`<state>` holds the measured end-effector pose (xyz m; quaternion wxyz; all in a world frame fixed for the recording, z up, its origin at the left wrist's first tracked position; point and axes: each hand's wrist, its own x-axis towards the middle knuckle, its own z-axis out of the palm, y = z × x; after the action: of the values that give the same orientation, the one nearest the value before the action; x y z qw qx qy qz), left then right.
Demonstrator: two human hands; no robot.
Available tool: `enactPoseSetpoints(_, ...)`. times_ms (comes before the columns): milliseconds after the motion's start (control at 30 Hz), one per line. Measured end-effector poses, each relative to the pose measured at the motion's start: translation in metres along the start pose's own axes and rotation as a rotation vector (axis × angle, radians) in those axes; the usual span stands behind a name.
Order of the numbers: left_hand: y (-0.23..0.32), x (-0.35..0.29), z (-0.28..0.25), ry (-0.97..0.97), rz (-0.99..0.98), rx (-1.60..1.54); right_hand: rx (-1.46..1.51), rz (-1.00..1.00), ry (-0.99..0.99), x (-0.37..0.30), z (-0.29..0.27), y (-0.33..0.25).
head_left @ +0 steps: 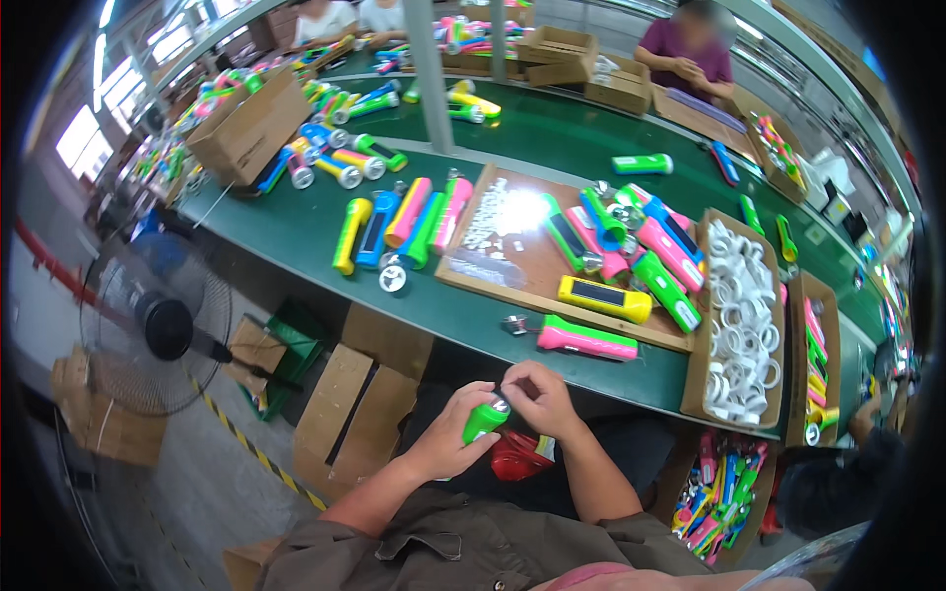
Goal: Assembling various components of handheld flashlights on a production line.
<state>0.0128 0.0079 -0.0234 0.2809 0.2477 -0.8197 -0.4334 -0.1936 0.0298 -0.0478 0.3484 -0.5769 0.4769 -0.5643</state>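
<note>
**Fitting the front end on a green torch**

The left hand (455, 440) is wrapped tight round a green torch (485, 421), low in the picture, in front of the lap and off the tabletop (296, 231). The right hand (540, 397) sits at 2 o'clock from the torch, its fingers pinched on the shiny front end. So both grips are closed on the same torch.

To do this well, I think the left hand should keep the torch body steady while the right hand does the small work. The front end should sit straight, not tilted. Gentle, even pushing seems best, since the parts look like thin plastic.

At 12 o'clock, on the tabletop, lies a pink torch (587, 340), and past it a yellow torch (604, 298) on a brown board (512, 266). A box of white rings (739, 325) stands at 2 o'clock.
</note>
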Motion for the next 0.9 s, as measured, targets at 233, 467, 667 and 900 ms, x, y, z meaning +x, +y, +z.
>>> enactPoseSetpoints(233,-0.030,-0.037,0.003,0.121,-0.184,-0.093,0.203,-0.054,-0.090,0.012,0.030,0.025)
enactPoseSetpoints(467,-0.034,-0.017,0.015,-0.019,-0.202,-0.189,-0.020,-0.103,-0.065,-0.001,0.018,0.037)
enactPoseSetpoints(667,-0.035,-0.017,0.009,-0.038,-0.085,-0.037,0.363,0.152,-0.137,0.004,0.017,0.026)
enactPoseSetpoints(900,-0.035,-0.015,0.003,-0.030,-0.103,-0.051,0.077,0.004,-0.141,0.010,0.007,0.020)
